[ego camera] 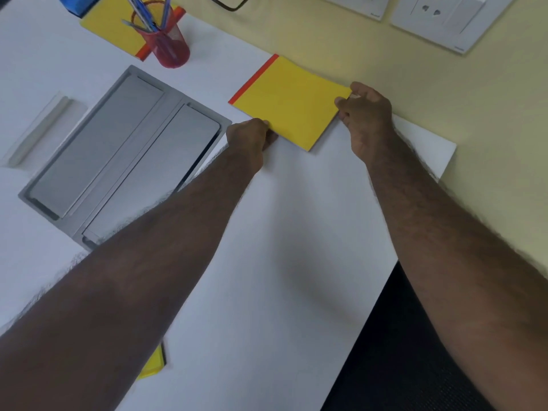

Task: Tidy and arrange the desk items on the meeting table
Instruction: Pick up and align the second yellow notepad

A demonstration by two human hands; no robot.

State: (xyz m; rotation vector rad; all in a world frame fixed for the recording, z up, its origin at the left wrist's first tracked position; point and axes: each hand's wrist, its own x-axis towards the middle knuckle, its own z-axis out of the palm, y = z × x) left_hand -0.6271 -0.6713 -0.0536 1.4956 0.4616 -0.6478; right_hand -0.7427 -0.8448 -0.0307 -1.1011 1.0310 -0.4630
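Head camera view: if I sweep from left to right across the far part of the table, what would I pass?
Clear plastic strip → grey metal flap panel → red mesh pen holder → left hand → yellow notepad with red spine → right hand → white wall socket.

— What am I looking at from the head camera?

— I'm seeing both hands gripping a yellow notepad [289, 103] with a red spine strip, lying flat on the white table [267, 262] close to the wall. The left hand [249, 137] is pinching its near edge; the right hand [366, 114] is pinching the far right corner.

— Anything else lying around?

— A second yellow pad [114, 28] is sitting at the far left, with a red mesh pen cup [166, 44] standing on it (blue pens inside). A grey cable hatch [118, 161] is sitting flush in the table, beside the left forearm.
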